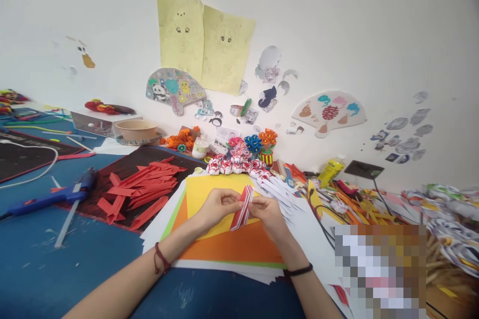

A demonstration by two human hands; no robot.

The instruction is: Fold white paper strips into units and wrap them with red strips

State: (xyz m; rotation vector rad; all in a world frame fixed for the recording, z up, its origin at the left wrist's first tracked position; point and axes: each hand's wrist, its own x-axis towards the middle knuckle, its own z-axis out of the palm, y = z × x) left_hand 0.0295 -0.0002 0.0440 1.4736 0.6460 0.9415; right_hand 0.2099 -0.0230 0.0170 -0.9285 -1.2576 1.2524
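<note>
Between my two hands is a folded red and white striped paper strip [245, 209], tilted, its upper end leaning right. My left hand [220, 209] pinches its left edge with thumb and fingers. On the other edge, the fingertips of my right hand [267, 212] are closed on the same strip. Below the hands lies a stack of coloured sheets, with a yellow sheet [202, 187] over an orange sheet [228, 249], and white paper [160, 224] beneath. Just beyond the hands sit red and white folded paper balls [224, 165].
Red folded strips [145, 189] are heaped on a dark mat at left, near a blue glue gun [56, 197]. White paper strips [279, 192] lie to the right. Paper flowers [254, 144], a yellow bottle [331, 172] and a round tan container [136, 130] stand along the wall.
</note>
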